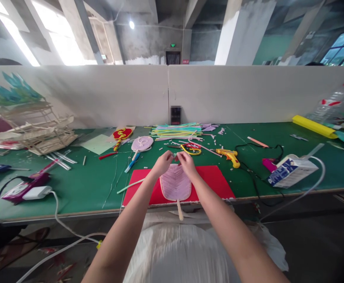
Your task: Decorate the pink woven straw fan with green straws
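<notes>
Pale-purple ribbed fan [176, 184] with wooden stick handle [180, 210]: face seemingly covered, rim edged, no ornament showing.
It lies on a red rectangular board [213, 182]; near its top edge, left hand [163, 162] and right hand [187, 162] pinch 1 tiny greenish piece [174, 155], apparently not yet attached.

A lilac hand fan [175, 184] is lying face up on a red board [211, 181], about midway between the board's left and right edges. Its rounded face is showing slanting ribs that are meeting in a V down the middle, and a paler rim is running round it. The pale handle [180, 211] is pointing at the person and sticking out past the board's near edge. Above the fan's far end, both hands' fingertips [171, 154] are pinching a tiny greenish piece [174, 155], too small to make out from here.
</notes>
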{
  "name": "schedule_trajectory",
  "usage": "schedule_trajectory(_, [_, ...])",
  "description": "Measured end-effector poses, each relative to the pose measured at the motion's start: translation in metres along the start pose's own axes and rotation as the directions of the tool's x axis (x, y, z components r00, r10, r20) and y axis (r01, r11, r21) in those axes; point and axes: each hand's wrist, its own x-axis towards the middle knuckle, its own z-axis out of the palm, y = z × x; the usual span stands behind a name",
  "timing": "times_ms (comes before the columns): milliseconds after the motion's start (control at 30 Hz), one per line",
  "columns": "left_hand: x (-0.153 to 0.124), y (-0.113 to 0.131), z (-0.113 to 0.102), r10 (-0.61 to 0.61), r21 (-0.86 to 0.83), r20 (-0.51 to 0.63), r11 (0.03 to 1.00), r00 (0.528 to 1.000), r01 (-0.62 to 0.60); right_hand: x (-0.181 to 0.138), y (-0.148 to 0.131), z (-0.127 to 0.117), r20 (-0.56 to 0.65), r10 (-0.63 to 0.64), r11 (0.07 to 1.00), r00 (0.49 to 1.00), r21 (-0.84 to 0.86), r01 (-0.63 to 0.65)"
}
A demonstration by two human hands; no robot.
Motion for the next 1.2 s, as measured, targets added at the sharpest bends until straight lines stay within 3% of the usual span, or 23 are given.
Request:
schedule_trajectory(433, [-0.003,0.007,-0.002,0.044,0.064,0.056,0.997,0.997,-0.048,-0.002,-0.001,-0.001,0.046,-0.119,0.989,0.992,-0.083,0.122])
schedule_trajectory(800, [-0.007,0.015,-0.003,0.091,0.258,0.028,0.962,0.995,-0.096,-0.003,-0.004,-0.001,0.045,-0.156,0.979,0.987,-0.125,0.160])
schedule_trajectory(1000, [-0.008,0.019,-0.001,0.090,0.430,-0.011,0.900,0.996,-0.076,-0.003,-0.002,0.000,0.028,-0.106,0.990,0.994,-0.087,0.108])
schedule_trajectory(1200, [-0.012,0.013,0.007,0.069,0.317,-0.043,0.947,0.997,-0.052,-0.003,0.001,0.001,0.027,-0.118,0.987,0.993,-0.105,0.120])
